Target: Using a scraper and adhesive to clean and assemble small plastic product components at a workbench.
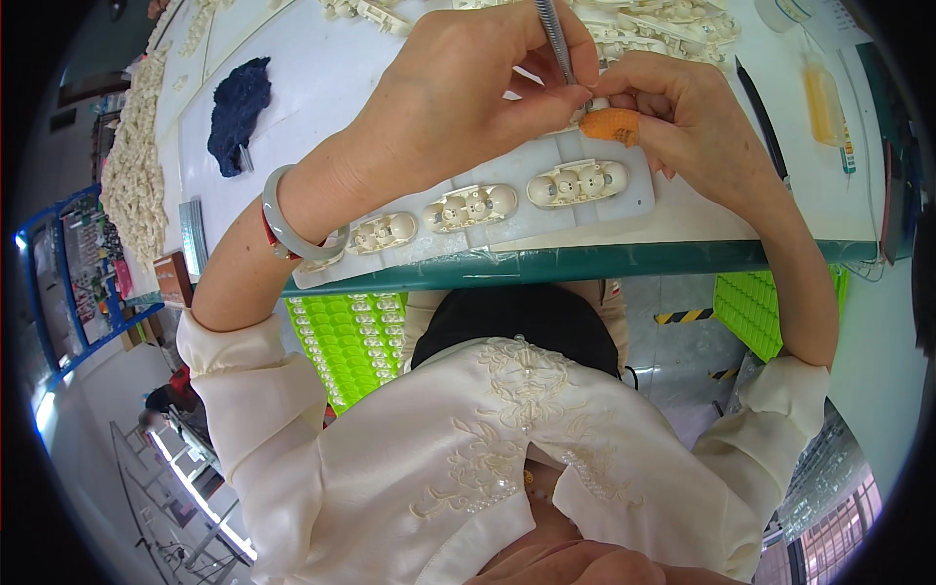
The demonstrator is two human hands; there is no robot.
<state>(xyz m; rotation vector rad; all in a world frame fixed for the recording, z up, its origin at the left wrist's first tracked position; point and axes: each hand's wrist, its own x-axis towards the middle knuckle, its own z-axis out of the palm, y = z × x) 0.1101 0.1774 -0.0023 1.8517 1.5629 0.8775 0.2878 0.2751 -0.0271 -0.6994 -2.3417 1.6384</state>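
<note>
My left hand point(468, 83) is closed around a slim, ridged metal tool point(554, 37), which it holds upright between thumb and fingers. Close beside it, my right hand point(682, 117) is pinched, with an orange wrap point(611, 127) on its thumb. The fingertips of both hands meet over a pale piece largely hidden by them, so I cannot make out what the right fingers grip. Just below the hands lies a whitish fixture plate point(639, 200). A row of cream oval plastic parts with rounded domes sits on it, including a right one point(577, 183) and a middle one point(470, 209).
Heaps of cream plastic parts point(673, 29) lie at the back, and more point(134, 166) along the left. A dark blue cloth point(239, 109) rests left of my arm. At right are a black pen-like tool point(762, 117) and a yellowish bottle point(821, 102). Green trays point(341, 341) stand below the table edge.
</note>
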